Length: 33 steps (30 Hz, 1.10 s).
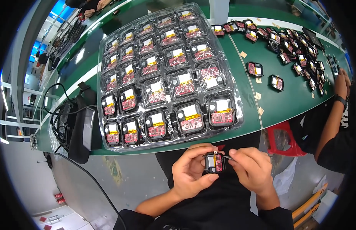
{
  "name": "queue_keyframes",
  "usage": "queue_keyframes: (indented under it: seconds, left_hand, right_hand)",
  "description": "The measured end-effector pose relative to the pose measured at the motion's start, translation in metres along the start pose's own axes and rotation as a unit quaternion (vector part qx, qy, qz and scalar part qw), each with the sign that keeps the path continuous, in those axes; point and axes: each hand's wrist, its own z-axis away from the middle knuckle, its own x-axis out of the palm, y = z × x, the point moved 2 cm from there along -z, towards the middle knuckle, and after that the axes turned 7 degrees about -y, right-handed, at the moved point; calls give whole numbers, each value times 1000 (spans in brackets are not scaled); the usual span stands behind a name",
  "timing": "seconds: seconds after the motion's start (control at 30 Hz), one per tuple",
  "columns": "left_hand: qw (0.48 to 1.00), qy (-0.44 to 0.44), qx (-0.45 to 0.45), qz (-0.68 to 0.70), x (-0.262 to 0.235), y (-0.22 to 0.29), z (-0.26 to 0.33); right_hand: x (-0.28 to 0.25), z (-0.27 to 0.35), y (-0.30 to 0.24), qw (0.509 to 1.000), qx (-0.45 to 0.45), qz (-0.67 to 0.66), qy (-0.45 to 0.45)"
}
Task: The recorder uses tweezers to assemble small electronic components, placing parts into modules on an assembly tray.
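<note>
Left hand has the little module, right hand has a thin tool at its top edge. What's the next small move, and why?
Probably ease the thin tool a little further in at the top edge of the module. The left hand has the module pinched and the right hand has the tip right at that edge, so only a small, steady nudge seems needed.

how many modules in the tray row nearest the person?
5. Left to right along the clear tray's near edge: far-left module, second module, middle module, fourth module, far-right module. None hidden in that row.
</note>
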Motion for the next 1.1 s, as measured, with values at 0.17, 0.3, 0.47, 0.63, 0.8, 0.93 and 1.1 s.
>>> queue_keyframes:
  seconds: [0.17, 0.3, 0.47, 0.63, 0.8, 0.93, 1.1]
  left_hand:
    - [1000, -22, -9, 9, -1, -1, 0]
    - [994, -93, 23, 49, -8, -4, -1]
    - [995, -86, 21, 48, -10, -6, 0]
    - [995, -85, 13, 48, -8, -6, 0]
    - [995, -83, 13, 46, -6, -5, -1]
    - [995, -86, 10, 42, -8, -5, 1]
    - [997, -76, 3, 26, -11, -9, 3]
  right_hand:
    - [9, 6, 0, 999, -12, 8, 31]
    - [10, 6, -3, 997, -19, 63, 42]
    - [11, 6, -4, 997, -13, 68, 43]
    - [12, 7, -2, 993, -35, 100, 60]
    - [9, 8, -4, 994, -26, 90, 49]
    - [11, 9, -2, 995, -47, 84, 40]
    - [15, 11, 0, 996, -24, 57, 61]
